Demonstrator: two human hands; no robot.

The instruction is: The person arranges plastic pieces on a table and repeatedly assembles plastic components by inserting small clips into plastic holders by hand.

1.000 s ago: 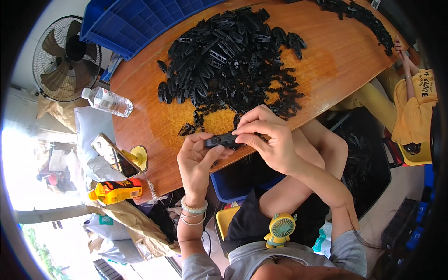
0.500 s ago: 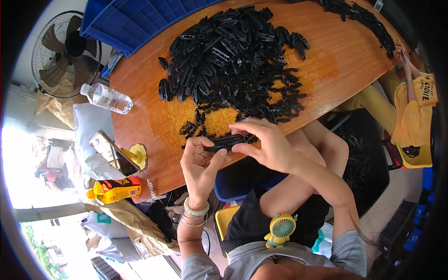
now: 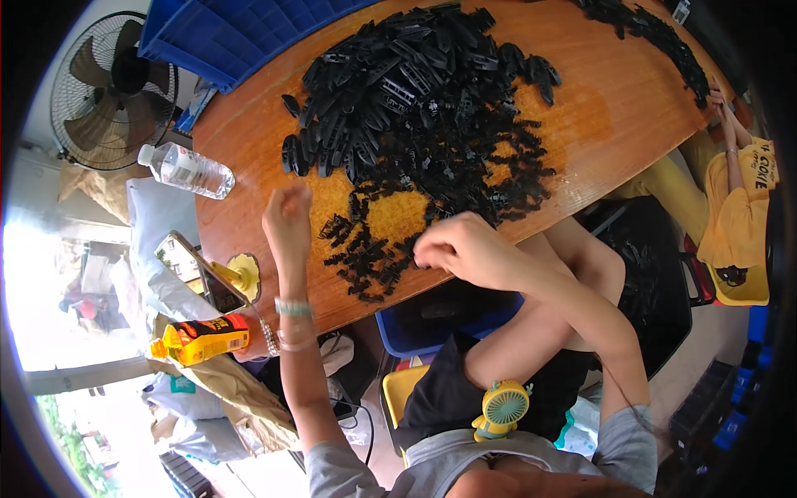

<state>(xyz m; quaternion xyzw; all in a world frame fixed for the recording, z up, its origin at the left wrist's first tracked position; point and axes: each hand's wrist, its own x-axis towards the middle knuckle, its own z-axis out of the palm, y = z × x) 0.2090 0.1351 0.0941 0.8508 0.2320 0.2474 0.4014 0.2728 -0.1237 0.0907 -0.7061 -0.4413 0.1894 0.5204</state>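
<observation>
My left hand (image 3: 288,222) is over the left part of the table, just below the nearest long black plastic parts (image 3: 294,158). Motion smears its fingers, and I cannot tell whether anything is in them. My right hand (image 3: 465,249) reaches to the table's near edge with its fingers curled together. Its fingertips are at the scattered small black plastic pieces (image 3: 365,270), and whatever they may pinch is hidden. Beyond both hands lies a big heap of long black parts (image 3: 365,91), with more small pieces (image 3: 465,158) spread along its near side.
On the left stand a clear water bottle (image 3: 195,172), a phone (image 3: 195,270) on a yellow stand (image 3: 243,276) and an orange drink bottle (image 3: 203,339). A blue crate (image 3: 232,37) is at the back left beside a fan (image 3: 116,91). Another person (image 3: 735,212) works at the far right.
The long black part held between both hands is no longer in them. My left hand has moved left and away from me; my right hand has shifted slightly, fingers now more curled.
</observation>
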